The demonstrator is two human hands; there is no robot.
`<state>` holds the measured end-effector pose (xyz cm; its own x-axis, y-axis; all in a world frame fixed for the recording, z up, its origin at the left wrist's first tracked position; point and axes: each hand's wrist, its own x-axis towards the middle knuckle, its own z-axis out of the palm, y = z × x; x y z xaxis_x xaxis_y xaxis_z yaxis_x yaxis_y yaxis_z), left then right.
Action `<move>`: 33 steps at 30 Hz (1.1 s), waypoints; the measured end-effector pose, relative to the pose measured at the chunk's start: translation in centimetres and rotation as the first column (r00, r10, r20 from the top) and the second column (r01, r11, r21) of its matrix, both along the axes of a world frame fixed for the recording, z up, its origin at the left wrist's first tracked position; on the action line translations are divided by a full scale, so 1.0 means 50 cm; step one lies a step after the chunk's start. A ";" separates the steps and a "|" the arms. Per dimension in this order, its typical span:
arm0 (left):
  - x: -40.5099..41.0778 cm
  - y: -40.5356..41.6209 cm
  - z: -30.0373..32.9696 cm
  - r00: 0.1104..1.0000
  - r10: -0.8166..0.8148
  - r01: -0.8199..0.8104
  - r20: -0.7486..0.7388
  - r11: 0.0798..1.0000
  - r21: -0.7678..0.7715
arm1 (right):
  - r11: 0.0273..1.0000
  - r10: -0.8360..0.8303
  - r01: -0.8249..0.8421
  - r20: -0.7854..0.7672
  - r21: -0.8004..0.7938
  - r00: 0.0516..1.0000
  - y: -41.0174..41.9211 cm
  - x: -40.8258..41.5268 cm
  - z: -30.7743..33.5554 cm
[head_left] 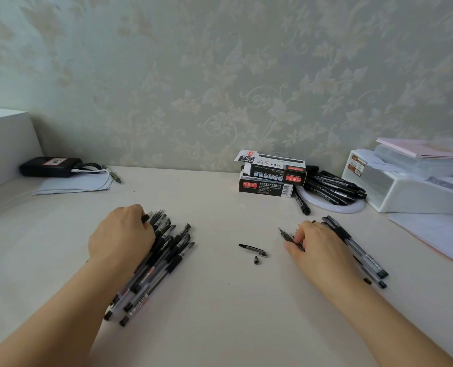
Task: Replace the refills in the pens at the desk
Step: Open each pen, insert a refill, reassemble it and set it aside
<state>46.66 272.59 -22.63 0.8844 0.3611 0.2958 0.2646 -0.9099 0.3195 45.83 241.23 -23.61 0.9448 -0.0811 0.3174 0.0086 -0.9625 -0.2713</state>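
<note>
risk: left hand [122,231] curling over pen pile [156,260] lower left; right hand [318,242] pinching refills [289,235] mid right. loose cap [253,250] and tip [256,259] sitting centre, could be getting knocked, rolling off.

Black pens [164,250], white desk [220,300], pale floral wallpaper [220,75].

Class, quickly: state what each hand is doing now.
Left hand: fingers curled on the pile of clear black-capped pens.
Right hand: pinching thin black refills.

Clear plastic pens [167,250], matt desk [220,300]
</note>
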 end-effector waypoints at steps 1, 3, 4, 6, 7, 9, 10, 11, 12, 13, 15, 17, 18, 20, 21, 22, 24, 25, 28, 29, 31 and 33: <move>-0.001 -0.004 0.002 1.000 -0.010 0.010 0.015 1.000 0.006 | 1.000 0.002 -0.002 0.003 -0.012 1.000 0.000 0.000 0.000; -0.006 -0.017 0.008 0.997 -0.045 0.045 0.062 0.999 0.014 | 0.999 0.004 -0.004 0.011 -0.043 1.000 0.001 0.001 -0.002; -0.009 -0.027 0.012 0.993 -0.076 0.074 0.091 0.997 0.018 | 0.998 0.006 -0.005 0.016 -0.062 1.000 0.002 0.001 -0.003; -0.018 -0.054 0.019 0.974 -0.167 0.166 0.152 0.986 0.020 | 0.995 0.010 -0.007 0.023 -0.099 1.000 0.003 0.001 -0.004; -0.024 -0.070 0.020 0.958 -0.224 0.224 0.180 0.974 0.018 | 0.994 0.014 -0.010 0.028 -0.112 1.000 0.004 0.001 -0.004; -0.035 -0.099 0.017 0.916 -0.338 0.344 0.216 0.939 0.011 | 0.994 0.020 -0.015 0.046 -0.109 0.999 0.003 0.001 -0.003; -0.040 -0.112 0.014 0.896 -0.386 0.395 0.220 0.919 0.001 | 0.995 0.019 -0.013 0.059 -0.098 0.998 0.003 0.001 -0.003; -0.044 -0.123 0.010 0.878 -0.426 0.439 0.218 0.898 -0.012 | 0.996 0.015 -0.008 0.073 -0.088 0.997 0.003 0.001 -0.001; -0.047 -0.133 0.007 0.862 -0.462 0.477 0.209 0.879 -0.024 | 0.997 0.011 -0.005 0.085 -0.079 0.996 0.003 0.000 0.001; -0.049 -0.140 0.004 0.849 -0.490 0.505 0.195 0.863 -0.031 | 0.997 0.011 -0.004 0.096 -0.072 0.995 0.003 -0.002 0.003; -0.050 -0.147 -0.002 0.832 -0.531 0.541 0.164 0.840 -0.027 | 0.999 0.020 -0.014 0.116 -0.049 0.993 0.002 -0.005 0.008; -0.049 -0.148 -0.006 0.807 -0.569 0.579 0.154 0.815 -0.026 | 0.999 0.039 -0.038 0.177 -0.009 0.983 0.005 -0.007 0.014; -0.049 -0.148 -0.008 0.790 -0.592 0.603 0.160 0.797 -0.029 | 0.998 0.057 -0.065 0.238 0.026 0.970 0.008 -0.008 0.017; -0.050 -0.149 -0.011 0.753 -0.636 0.650 0.172 0.760 -0.035 | 0.974 0.093 -0.164 0.381 0.159 0.920 0.017 -0.010 0.026; -0.050 -0.150 -0.012 0.736 -0.654 0.669 0.174 0.742 -0.042 | 0.938 0.099 -0.230 0.435 0.260 0.895 0.021 -0.010 0.030; -0.050 -0.152 -0.013 0.722 -0.669 0.685 0.173 0.727 -0.050 | 0.885 0.093 -0.288 0.469 0.364 0.878 0.025 -0.011 0.032; -0.050 -0.155 -0.016 0.697 -0.696 0.713 0.172 0.699 -0.062 | 0.749 0.083 -0.358 0.457 0.558 0.886 0.033 -0.012 0.035; -0.051 -0.156 -0.017 0.687 -0.706 0.723 0.171 0.688 -0.063 | 0.650 0.088 -0.377 0.427 0.660 0.900 0.037 -0.012 0.033; -0.052 -0.158 -0.019 0.672 -0.718 0.737 0.179 0.671 -0.077 | 0.301 0.108 -0.344 0.327 0.890 0.939 0.049 -0.008 0.025; -0.053 -0.158 -0.019 0.669 -0.720 0.740 0.184 0.668 -0.078 | 0.221 0.122 -0.316 0.296 0.922 0.948 0.053 -0.007 0.023; -0.053 -0.158 -0.018 0.664 -0.722 0.744 0.192 0.664 -0.075 | 0.130 0.167 -0.281 0.258 0.951 0.952 0.059 -0.008 0.018; -0.054 -0.159 -0.018 0.659 -0.724 0.748 0.206 0.660 -0.073 | 0.129 0.210 -0.273 0.243 0.953 0.947 0.064 -0.009 0.016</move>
